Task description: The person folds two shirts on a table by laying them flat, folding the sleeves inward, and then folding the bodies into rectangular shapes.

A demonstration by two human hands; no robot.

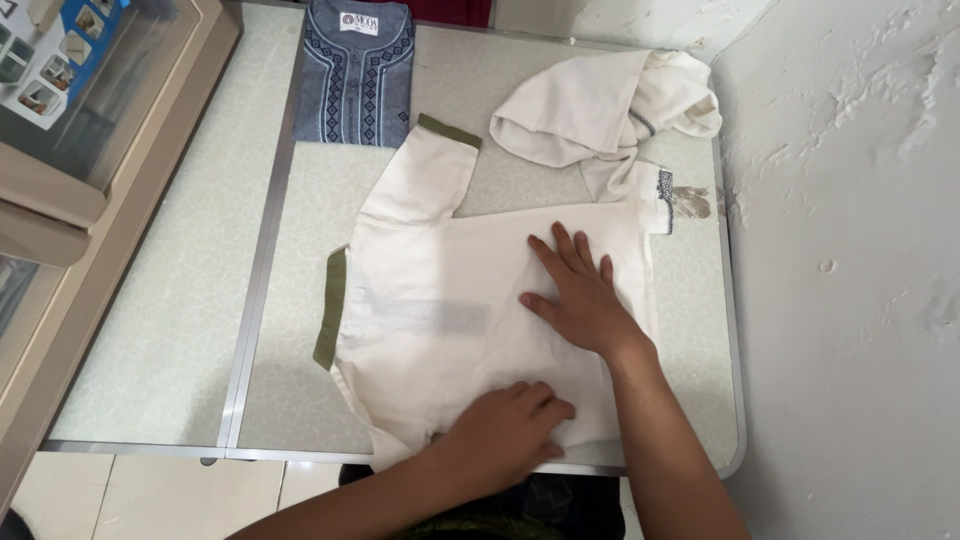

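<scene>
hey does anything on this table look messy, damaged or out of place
Yes. A cream garment lies crumpled in a heap at the table's far right corner, unlike the neatly folded blue shirt. Beside it, a brownish worn patch mars the tabletop near the edge. Both hands press the cream shirt flat.

Count's easy: two cream shirts (470, 300) (600, 105), one folded blue shirt (355, 75), all sharing one surface (160, 300).

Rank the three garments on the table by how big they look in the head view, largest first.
1. Cream shirt with green trim, spread flat under both hands.
2. Crumpled white garment.
3. Folded blue patterned shirt.
The last two look close; the blue one is cut off by the frame's edge.
</scene>
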